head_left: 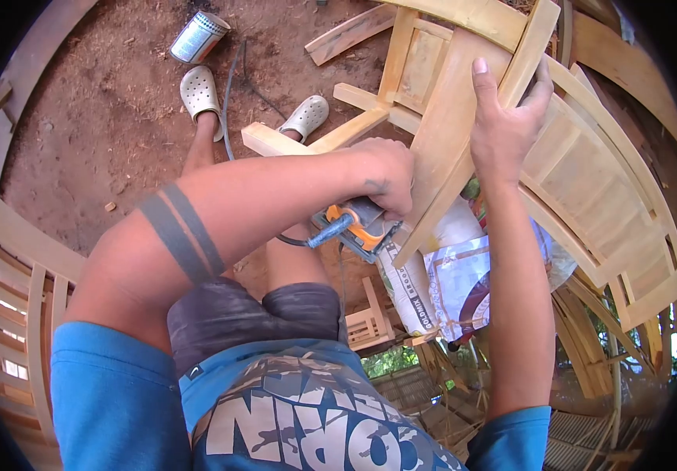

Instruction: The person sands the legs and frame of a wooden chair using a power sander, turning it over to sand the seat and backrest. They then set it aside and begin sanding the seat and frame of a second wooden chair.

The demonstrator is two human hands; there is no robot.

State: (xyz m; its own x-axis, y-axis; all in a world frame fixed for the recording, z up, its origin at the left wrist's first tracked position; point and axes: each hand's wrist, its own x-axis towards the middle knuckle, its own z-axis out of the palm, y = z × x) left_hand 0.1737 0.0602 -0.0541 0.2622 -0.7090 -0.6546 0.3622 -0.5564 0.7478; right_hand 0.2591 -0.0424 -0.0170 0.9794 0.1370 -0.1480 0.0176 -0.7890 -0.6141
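Note:
My left hand (389, 174) is closed over the top of an orange and black power sander (364, 225). A blue piece sits where its cord joins the body. The sander is against the lower end of a pale wooden board (447, 118), part of an unfinished furniture frame. Its sanding face is mostly hidden. On the far side, my right hand (507, 133) wraps around the frame's edge rail (528, 55), thumb lying on the board and fingers behind it. A leg-like wooden bar (272, 141) sticks out to the left behind my forearm.
Printed sacks (456, 271) lie under the frame. A curved panelled wooden piece (590, 184) stands at right. A tin can (199, 38), a loose plank (350, 34) and a cord (231, 94) are on the dirt floor (111, 102). Slatted furniture (36, 314) stands at left.

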